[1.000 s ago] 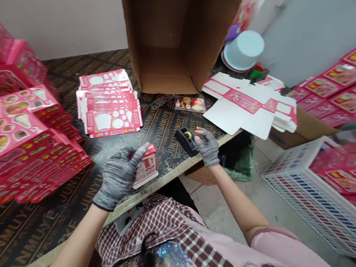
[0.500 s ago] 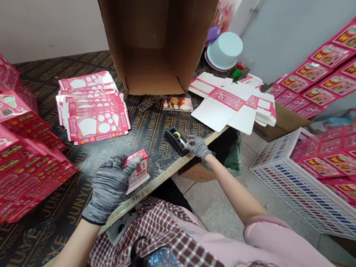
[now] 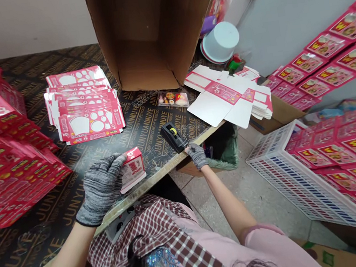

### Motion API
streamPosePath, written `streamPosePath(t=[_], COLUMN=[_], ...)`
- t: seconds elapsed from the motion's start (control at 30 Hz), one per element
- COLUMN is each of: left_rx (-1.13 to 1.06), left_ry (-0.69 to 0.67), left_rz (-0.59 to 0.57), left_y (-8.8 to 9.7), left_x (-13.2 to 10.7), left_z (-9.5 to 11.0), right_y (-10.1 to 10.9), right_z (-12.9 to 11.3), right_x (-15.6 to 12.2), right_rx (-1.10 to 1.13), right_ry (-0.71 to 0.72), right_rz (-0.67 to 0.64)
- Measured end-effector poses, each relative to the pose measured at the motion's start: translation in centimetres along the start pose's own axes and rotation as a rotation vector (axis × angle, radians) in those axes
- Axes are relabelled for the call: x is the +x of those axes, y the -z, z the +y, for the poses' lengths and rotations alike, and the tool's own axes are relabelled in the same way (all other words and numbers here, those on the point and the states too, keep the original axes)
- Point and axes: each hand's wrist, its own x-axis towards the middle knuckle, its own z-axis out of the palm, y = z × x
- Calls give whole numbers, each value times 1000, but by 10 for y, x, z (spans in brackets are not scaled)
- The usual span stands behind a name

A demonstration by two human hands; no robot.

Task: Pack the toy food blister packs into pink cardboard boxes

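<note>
My left hand (image 3: 101,186), in a grey knit glove, is closed around the left side of a small pink box (image 3: 133,167). The box stands on the table close to its front edge, with a white flap low on its near side. Thumb and fingers of my right hand (image 3: 197,155), also gloved, pinch at the front end of a black tape dispenser (image 3: 172,138). A yellow-cored roll sits in the dispenser. The clear tape at my fingertips is barely visible.
Flat pink cartons (image 3: 88,119) lie stacked behind the box. Filled pink boxes (image 3: 14,174) pile up at left. A large cardboard box (image 3: 147,78) stands behind. A small clear pack (image 3: 173,99) lies before it. White-backed cartons (image 3: 211,110) and a basket (image 3: 278,172) are right.
My right hand has drawn back toward me, from beside the dispenser to just past its front end. The left thumb has come off the box's top. The whole view has shifted slightly.
</note>
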Motion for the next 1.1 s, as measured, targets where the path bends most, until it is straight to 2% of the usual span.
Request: streamPosePath(t=[0.07, 0.17, 0.23, 0.27, 0.3, 0.33, 0.4, 0.47, 0.57, 0.7, 0.8, 0.87, 0.93, 1.03, 1.1], left_rx=[8, 41, 54, 53, 48, 41, 24, -5, -50, -63, -47, -56, -73, -39, -26], left_ry=[-3, 65, 101, 109, 110, 109, 104, 99, 90, 19, -55, -35, 56, 211, 279], left_rz=[14, 31, 16, 10, 10, 17, 53, 71, 86, 139, 84, 60, 58, 13, -10], left_y=[0, -2, -3, -4, -4, -4, -3, -1, 3, 10, 16, 16, 13, 5, 3], left_x=[0, -1, -2, -2, -2, -2, -1, -2, -5, -6, -3, 0, 3, 8, 11], left_z=[0, 1, 3, 4, 5, 6, 9, 10, 11, 11, 13, 15, 17, 18, 16], right_y=[-1, 2, 3, 2, 0, -4, -13, -25, -45, -61, -63, -64, -68, -75, -79], right_z=[-4, -18, -39, -54, -72, -91, -133, -171, -207, -216, -213, -210, -207, -196, -183], right_x=[-2, -11, -24, -32, -41, -51, -70, -85, -99, -104, -104, -103, -100, -100, -108], right_rx=[-12, -10, 7, 38, 83, 171, 369, 544, 730, 870, 937, 935, 837, 520, 341], right_ry=[-15, -29, -21, -13, -5, 1, -32, -57, -144, -341, -409, -401, -333, -184, -177], right_rz=[61, 141, 173, 146, 85, -44, -413, -716, -991, -1147, -1170, -1157, -1113, -1021, -1078])
